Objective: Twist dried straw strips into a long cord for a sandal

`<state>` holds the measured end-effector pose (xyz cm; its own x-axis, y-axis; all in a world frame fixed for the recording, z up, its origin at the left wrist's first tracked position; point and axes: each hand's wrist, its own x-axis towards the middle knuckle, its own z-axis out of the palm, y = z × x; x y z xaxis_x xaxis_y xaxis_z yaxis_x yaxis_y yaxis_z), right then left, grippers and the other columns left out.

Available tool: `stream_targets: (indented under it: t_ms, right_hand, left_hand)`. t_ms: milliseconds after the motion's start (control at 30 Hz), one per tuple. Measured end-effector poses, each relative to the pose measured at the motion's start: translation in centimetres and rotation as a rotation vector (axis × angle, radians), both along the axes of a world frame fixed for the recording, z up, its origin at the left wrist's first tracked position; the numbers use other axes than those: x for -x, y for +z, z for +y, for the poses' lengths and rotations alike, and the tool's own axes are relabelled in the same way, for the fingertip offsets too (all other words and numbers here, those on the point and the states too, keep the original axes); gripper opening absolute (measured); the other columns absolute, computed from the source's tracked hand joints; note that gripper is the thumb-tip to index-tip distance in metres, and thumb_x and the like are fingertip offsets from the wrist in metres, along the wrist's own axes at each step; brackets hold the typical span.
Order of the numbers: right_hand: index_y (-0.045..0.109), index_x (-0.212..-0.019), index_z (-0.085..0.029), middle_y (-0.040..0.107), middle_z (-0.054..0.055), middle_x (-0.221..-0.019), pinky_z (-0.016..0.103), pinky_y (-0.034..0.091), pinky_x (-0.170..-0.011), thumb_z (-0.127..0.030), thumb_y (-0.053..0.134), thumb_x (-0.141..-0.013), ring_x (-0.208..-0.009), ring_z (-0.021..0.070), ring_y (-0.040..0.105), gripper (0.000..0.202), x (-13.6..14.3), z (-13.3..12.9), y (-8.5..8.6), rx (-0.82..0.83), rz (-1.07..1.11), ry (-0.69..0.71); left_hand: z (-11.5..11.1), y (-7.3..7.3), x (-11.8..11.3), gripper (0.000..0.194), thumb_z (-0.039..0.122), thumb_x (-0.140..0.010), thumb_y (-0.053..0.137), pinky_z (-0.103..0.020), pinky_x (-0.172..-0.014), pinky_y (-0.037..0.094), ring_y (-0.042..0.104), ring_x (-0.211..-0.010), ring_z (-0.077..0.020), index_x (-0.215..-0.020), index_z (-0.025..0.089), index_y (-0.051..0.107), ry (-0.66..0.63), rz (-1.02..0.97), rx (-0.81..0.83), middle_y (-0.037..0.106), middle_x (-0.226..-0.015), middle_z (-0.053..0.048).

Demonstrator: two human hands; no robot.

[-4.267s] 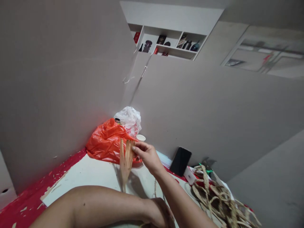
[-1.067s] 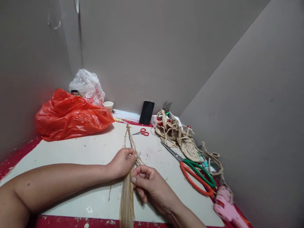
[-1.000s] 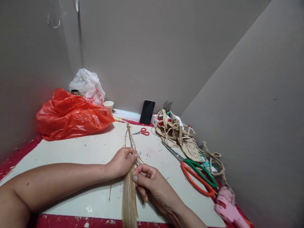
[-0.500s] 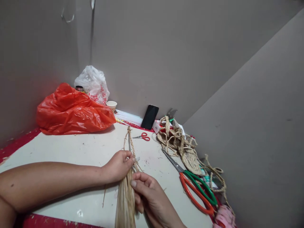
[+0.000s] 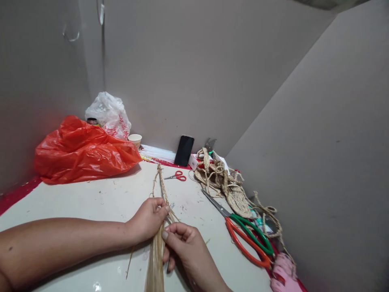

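The left hand (image 5: 148,219) pinches a thin fibre braid (image 5: 163,189); the right hand (image 5: 189,248), thumb against forefinger, pinches loose strands (image 5: 156,261).

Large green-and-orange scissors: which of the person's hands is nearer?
Right. The right hand is left of the large scissors, apart from them; the left hand is farther left, pinching the fibre strands.

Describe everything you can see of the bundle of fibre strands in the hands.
The fibre bundle is tan and looks dry, like straw. Its loose strands run toward the bottom edge of the picture, which cuts them off. Beyond the left hand, two thin plaited lengths meet in a narrow peak; whether that peak rests on the white board is unclear. The left hand pinches it, and the right hand grips strands just nearer.
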<state>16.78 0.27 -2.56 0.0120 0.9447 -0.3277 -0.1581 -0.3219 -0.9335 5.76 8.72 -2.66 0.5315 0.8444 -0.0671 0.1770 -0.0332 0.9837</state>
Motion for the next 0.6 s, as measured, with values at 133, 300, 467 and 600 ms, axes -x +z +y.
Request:
stream_targets:
  t_ms: [133, 300, 467, 600]
  right_hand:
    - [0.051, -0.07, -0.015, 0.059, 0.0, -0.043, 0.016, 0.03, -0.032, -0.049, 0.066, -0.069, -0.029, 0.007, 0.043, 0.037, 0.6, 0.1, 0.2, -0.011, -0.07, -0.012]
    - [0.048, -0.065, -0.017, 0.044, -0.007, -0.045, 0.018, 0.032, -0.039, -0.035, 0.06, -0.071, -0.038, 0.007, 0.039, 0.022, 1.3, 0.1, 0.4, -0.127, -0.263, -0.076]
    - [0.05, -0.058, -0.015, 0.043, -0.004, -0.051, 0.02, 0.029, -0.048, -0.023, 0.055, -0.067, -0.049, 0.0087, 0.037, 0.013, 1.3, 0.3, 0.7, -0.27, -0.507, -0.155]
    - [0.05, -0.06, -0.016, 0.044, -0.004, -0.052, 0.021, 0.03, -0.048, -0.026, 0.055, -0.069, -0.051, 0.01, 0.038, 0.014, 1.0, 0.3, 0.7, -0.235, -0.419, -0.149]
  left_hand:
    - [0.0, 0.1, 0.1, 0.027, 0.041, -0.079, 0.045, -0.022, -0.052, 0.031, 0.037, -0.053, -0.0094, -0.067, 0.017, 0.046, 0.003, 0.01, -0.023, 0.04, -0.055, 0.005]
    - [-0.1, 0.1, -0.1, 0.025, 0.041, -0.075, 0.047, -0.023, -0.053, 0.031, 0.037, -0.054, -0.0101, -0.064, 0.018, 0.045, 0.041, -0.013, -0.026, 0.039, -0.054, 0.005]
    - [0.0, -0.3, -0.1, 0.026, 0.042, -0.072, 0.048, -0.024, -0.053, 0.03, 0.038, -0.055, -0.0111, -0.064, 0.017, 0.047, 0.06, -0.001, -0.013, 0.039, -0.053, 0.005]
    - [0.1, -0.3, 0.0, 0.027, 0.043, -0.072, 0.05, -0.024, -0.055, 0.031, 0.039, -0.055, -0.0112, -0.065, 0.017, 0.047, 0.09, -0.032, -0.025, 0.041, -0.054, 0.004]
